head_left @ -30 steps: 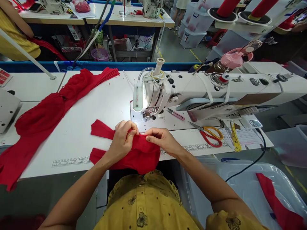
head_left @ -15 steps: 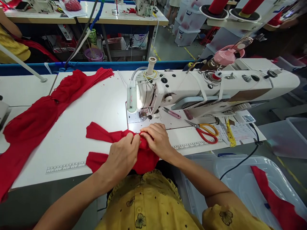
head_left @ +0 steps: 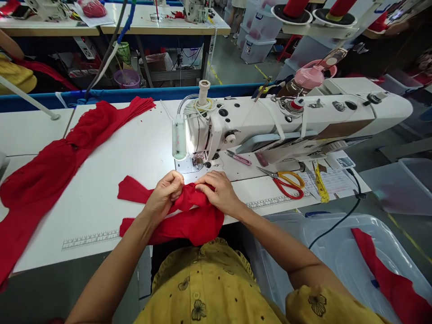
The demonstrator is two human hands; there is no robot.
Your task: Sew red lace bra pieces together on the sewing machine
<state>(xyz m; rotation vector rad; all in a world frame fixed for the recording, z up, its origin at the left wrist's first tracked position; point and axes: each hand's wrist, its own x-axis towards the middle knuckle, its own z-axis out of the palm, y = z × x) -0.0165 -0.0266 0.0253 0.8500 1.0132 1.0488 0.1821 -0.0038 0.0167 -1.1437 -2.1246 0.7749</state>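
Observation:
Both hands grip a red fabric piece [head_left: 202,222] at the table's front edge, just before the sewing machine's needle area. My left hand [head_left: 168,191] is closed, pinching the cloth's upper edge between thumb and fingers. A short way to the right, my right hand [head_left: 219,191] pinches the same edge, fingers bent over it. Between them the cloth is bunched, and its narrow end [head_left: 133,189] sticks out to the left. The white sewing machine [head_left: 256,119] stands behind, its presser foot [head_left: 198,161] bare of cloth.
Thread snips [head_left: 239,158] and red-and-yellow scissors [head_left: 285,182] lie right of my hands, near a yellow tape measure [head_left: 320,184]. A long red fabric bundle [head_left: 64,157] stretches across the left table. A clear plastic bin [head_left: 324,261] holding a red strip sits below right.
My left hand has moved left and up along the cloth, away from the right hand, and its wrist has turned. The view has shifted slightly.

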